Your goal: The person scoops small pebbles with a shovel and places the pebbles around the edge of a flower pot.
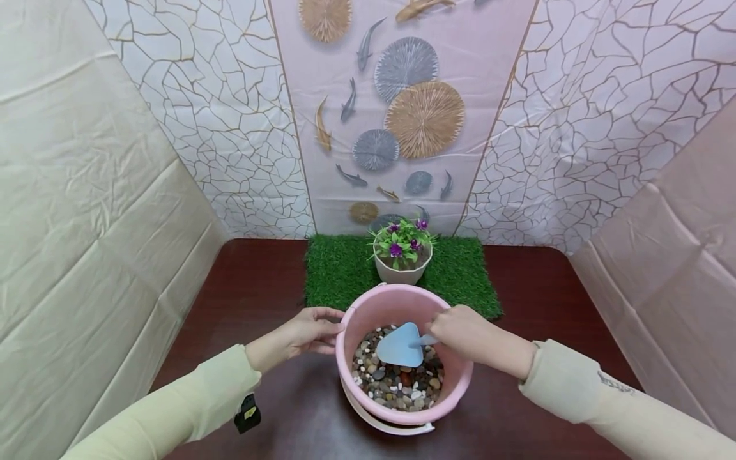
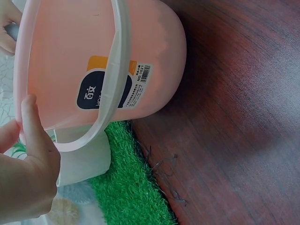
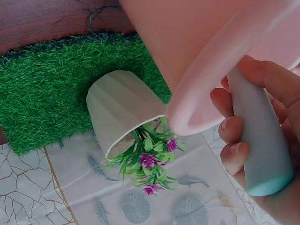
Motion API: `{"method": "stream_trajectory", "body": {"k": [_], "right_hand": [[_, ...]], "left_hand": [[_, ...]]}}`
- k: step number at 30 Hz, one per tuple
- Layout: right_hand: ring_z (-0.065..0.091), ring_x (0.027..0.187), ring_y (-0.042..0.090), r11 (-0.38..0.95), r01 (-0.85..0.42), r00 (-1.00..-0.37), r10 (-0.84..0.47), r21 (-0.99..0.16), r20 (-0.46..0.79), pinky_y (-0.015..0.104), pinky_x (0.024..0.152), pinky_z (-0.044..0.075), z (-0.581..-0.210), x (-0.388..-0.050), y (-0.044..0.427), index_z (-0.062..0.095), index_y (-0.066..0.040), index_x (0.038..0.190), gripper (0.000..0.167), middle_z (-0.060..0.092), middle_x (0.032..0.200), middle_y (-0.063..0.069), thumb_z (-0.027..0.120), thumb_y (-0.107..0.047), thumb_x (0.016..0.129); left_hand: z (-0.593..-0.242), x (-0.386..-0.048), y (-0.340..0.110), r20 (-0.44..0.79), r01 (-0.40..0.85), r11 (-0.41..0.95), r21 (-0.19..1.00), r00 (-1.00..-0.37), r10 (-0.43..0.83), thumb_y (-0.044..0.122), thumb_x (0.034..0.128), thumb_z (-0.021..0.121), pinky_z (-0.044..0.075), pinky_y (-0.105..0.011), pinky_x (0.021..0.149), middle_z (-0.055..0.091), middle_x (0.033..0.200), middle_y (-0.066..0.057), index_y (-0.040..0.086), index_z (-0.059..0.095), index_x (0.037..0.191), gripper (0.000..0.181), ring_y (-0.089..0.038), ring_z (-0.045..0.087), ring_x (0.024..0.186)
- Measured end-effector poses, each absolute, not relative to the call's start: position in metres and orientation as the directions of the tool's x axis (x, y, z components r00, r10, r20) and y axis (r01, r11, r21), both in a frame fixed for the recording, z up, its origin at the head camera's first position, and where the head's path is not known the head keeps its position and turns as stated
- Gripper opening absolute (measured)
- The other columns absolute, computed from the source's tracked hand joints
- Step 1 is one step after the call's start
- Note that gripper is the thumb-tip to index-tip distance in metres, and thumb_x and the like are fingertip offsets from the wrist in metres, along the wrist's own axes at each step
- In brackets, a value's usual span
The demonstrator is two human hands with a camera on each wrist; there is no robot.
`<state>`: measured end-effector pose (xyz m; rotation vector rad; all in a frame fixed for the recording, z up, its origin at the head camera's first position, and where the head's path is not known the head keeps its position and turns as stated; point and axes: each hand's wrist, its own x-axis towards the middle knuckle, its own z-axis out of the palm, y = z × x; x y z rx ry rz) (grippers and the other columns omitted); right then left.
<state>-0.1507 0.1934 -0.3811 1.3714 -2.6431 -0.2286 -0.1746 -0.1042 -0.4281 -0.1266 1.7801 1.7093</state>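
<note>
A pink bucket stands on the dark table with mixed pebbles in it. My right hand grips the handle of a light blue hand trowel over the bucket's right rim. The trowel's blade lies over the pebbles, and no stones show on its visible face. In the right wrist view, the fingers curl round the trowel's thick handle. My left hand touches the bucket's left rim from outside with fairly straight, spread fingers. Its digits lie along the outer wall just below the rim.
Behind the bucket, a white pot of purple flowers stands on a green grass mat. The bucket's pale bail handle hangs down at the front. Cloth walls enclose the dark wooden table.
</note>
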Motion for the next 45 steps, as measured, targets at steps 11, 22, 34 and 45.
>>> {"method": "stream_trajectory", "body": {"k": [11,22,34,45], "right_hand": [[0.045,0.046,0.010,0.538,-0.795,-0.533,-0.840,0.281,0.098,0.023,0.040,0.038,-0.396,-0.158,0.191,0.059,-0.017,0.061,0.020,0.058,0.057,-0.005,0.072,-0.009,0.073],[0.049,0.047,0.010,0.508,-0.793,-0.508,-0.856,0.335,0.096,0.024,0.041,0.041,-0.406,-0.161,0.186,0.055,-0.020,0.055,0.026,0.057,0.054,-0.006,0.072,-0.008,0.070],[0.039,0.044,0.010,0.481,-0.824,-0.467,-0.876,0.299,0.122,0.022,0.042,0.034,-0.411,-0.164,0.180,0.051,-0.019,0.051,0.032,0.055,0.052,-0.006,0.070,0.000,0.067],[0.038,0.044,0.010,0.468,-0.811,-0.459,-0.881,0.351,0.114,0.025,0.042,0.035,-0.425,-0.167,0.172,0.048,-0.023,0.051,0.032,0.054,0.052,-0.008,0.069,-0.008,0.070]], "left_hand": [[-0.429,-0.175,-0.105,-0.512,-0.500,0.135,0.855,-0.776,0.369,0.005,0.0908,0.058,0.061,-0.030,0.068,0.065,0.078,-0.004,-0.005,0.045,0.132,0.045,-0.009,0.065,0.065],[-0.431,-0.173,-0.106,-0.510,-0.499,0.135,0.856,-0.771,0.381,0.008,0.0893,0.062,0.061,-0.032,0.071,0.068,0.084,-0.006,-0.002,0.051,0.127,0.040,-0.011,0.067,0.069],[-0.431,-0.175,-0.109,-0.512,-0.503,0.134,0.854,-0.768,0.384,0.006,0.0904,0.059,0.061,-0.030,0.069,0.065,0.080,-0.004,-0.005,0.045,0.131,0.045,-0.010,0.065,0.066],[-0.429,-0.176,-0.105,-0.511,-0.501,0.136,0.855,-0.766,0.389,0.006,0.0901,0.059,0.061,-0.030,0.068,0.066,0.079,-0.005,-0.005,0.045,0.131,0.044,-0.010,0.065,0.064]]}}
